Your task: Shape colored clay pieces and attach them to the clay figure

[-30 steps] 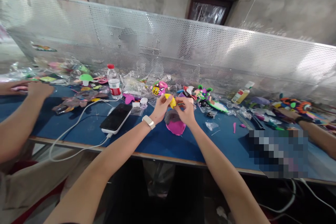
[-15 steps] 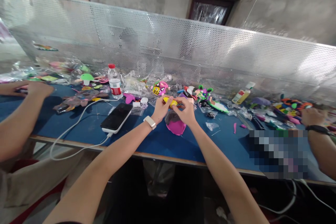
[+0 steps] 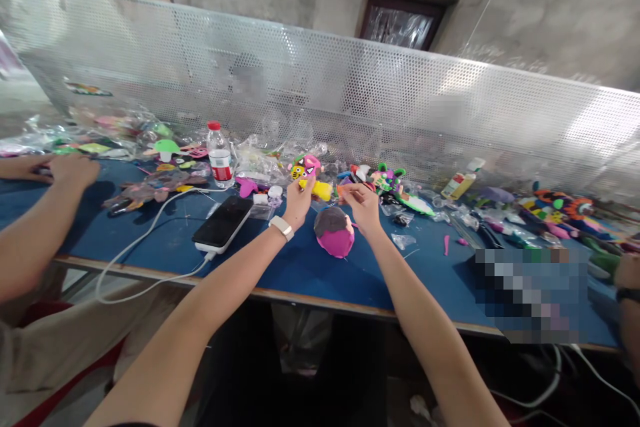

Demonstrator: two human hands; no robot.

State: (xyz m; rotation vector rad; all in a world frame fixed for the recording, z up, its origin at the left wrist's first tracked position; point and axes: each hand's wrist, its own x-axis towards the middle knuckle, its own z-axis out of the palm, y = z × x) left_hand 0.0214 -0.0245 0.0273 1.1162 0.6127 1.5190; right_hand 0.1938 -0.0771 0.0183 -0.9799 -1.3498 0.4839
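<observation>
My left hand [image 3: 299, 203], with a white band on its wrist, grips a soft yellow lump [image 3: 321, 190] that looks like modelling clay. A short way to the right, my right hand [image 3: 364, 205] has its fingers pinched together; a small orange piece [image 3: 341, 191] shows at the fingertips, too small to make out well. Below and between both hands, a rounded magenta and dark grey clay shape [image 3: 336, 243] rests on the blue table. Behind my left hand lies a pink and yellow cat-faced clay figure [image 3: 306, 167].
A water bottle [image 3: 219, 157] and a cabled white-and-black device [image 3: 223, 223] stand left. Clay figures [image 3: 390, 177], plastic wrapping and a glue bottle [image 3: 463, 180] line the perforated metal screen [image 3: 300, 73]. Co-workers' hands show at left [image 3: 75, 170] and right [image 3: 627, 273].
My hands have drawn apart, the yellow lump staying in my left hand. More of the grey-topped shape shows. The right co-worker's hand has moved down towards the right edge.
</observation>
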